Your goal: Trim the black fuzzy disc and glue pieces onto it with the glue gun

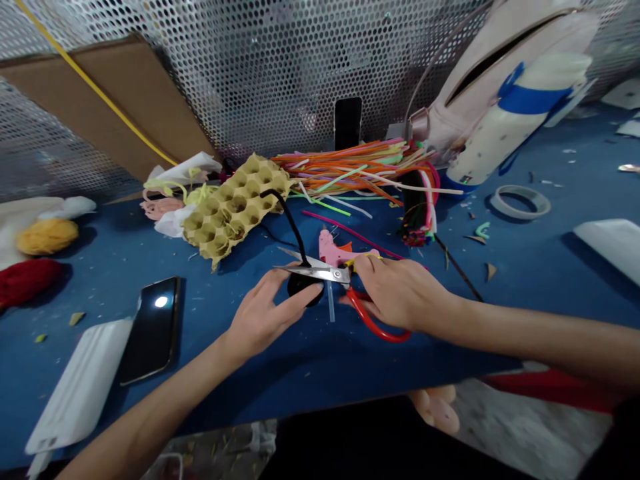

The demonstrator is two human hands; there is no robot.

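In the head view, my left hand pinches a round black piece between thumb and fingers. A black pipe cleaner rises from that piece and bends over at its top. My right hand grips scissors with red handles. Their blades are parted and lie across the base of the pipe cleaner; whether they touch it I cannot tell. Just behind the scissors lies a pink glue gun, partly hidden by my right hand. A translucent stick lies beneath the blades.
A yellow egg carton and piled colourful pipe cleaners stand behind my hands. To the left are a phone and a white power bank. A tape roll and a bottle are at right. Perforated metal borders the back.
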